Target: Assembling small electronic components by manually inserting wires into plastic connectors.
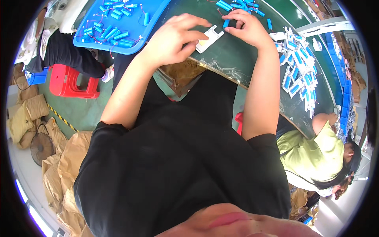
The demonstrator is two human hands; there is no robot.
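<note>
Above the green tabletop, my right hand (249,31) has thumb and forefinger curled around a small blue cylindrical battery (226,23). Just left of it lies a flat white plastic casing (213,38) with a notched far end. My left hand (175,38) reaches over the casing's left edge, its thumb and a finger closed on that side while the forefinger stretches past. The left fingers partly cover the casing, and something yellowish shows beside them. Several blue batteries with thin red wires (246,4) lie beyond my right hand.
A blue tray (138,44) of wired batteries stands at the left. Right, white casings with blue batteries (298,65) form a pile on the green table (237,59). A red stool (65,83) is at left; a person in a light green shirt (316,154) sits at right.
</note>
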